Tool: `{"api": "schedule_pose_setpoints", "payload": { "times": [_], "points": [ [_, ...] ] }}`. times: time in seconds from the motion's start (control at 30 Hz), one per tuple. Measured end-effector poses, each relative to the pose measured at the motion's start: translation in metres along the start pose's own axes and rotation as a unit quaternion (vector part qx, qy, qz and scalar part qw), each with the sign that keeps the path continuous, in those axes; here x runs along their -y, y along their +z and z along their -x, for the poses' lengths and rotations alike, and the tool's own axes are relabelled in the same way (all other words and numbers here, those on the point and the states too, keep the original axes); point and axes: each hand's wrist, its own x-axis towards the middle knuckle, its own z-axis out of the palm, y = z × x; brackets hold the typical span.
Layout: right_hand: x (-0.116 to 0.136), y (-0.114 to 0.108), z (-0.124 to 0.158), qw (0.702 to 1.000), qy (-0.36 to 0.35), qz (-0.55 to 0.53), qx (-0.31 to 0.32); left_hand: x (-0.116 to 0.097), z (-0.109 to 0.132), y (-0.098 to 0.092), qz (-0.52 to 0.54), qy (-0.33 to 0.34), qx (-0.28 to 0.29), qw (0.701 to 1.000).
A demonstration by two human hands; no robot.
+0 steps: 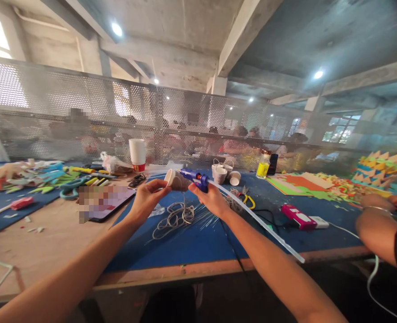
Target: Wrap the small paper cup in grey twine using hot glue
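Left fingers (159, 185) partly hidden behind the cup (179, 182); its base and far side out of sight. Gun (189, 174) nozzle overlaps the cup's rim area; contact cannot be told. Gun grip covered by right fingers (196, 191); front end of glue stick (259, 217) hidden within. Forearms (84, 264) cut by the lower edge. Cord (231, 246) partly masked by the right wrist, lower end lost in dark below the bench (144, 255). Phone (119, 207): screen pixelated (contents unreadable). Bottle (263, 167): label too small to read. People (240, 135) behind the mesh (185, 101) blurred. Neighbour's arm (376, 229) cut at the right edge.
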Motion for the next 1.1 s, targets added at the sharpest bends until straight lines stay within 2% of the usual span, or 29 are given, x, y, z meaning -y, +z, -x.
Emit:
{"api": "schedule_pose_setpoints", "payload": {
  "times": [0.23,0.5,0.8,1.1],
  "points": [
    [0.002,-0.003,0.003,0.998,-0.021,0.064,-0.008,0.000,0.000,-0.001,-0.041,-0.003,-0.016,0.999],
    [0.006,-0.002,0.005,0.999,-0.033,0.039,0.008,0.003,-0.002,-0.002,-0.049,0.009,-0.024,0.998],
    [0.011,-0.003,0.006,0.996,-0.042,0.078,0.003,0.003,-0.002,-0.002,-0.054,0.015,-0.030,0.998],
    [0.013,-0.002,0.008,0.996,-0.049,0.074,0.011,0.005,-0.002,-0.004,-0.076,0.025,-0.035,0.996]
  ]
}}
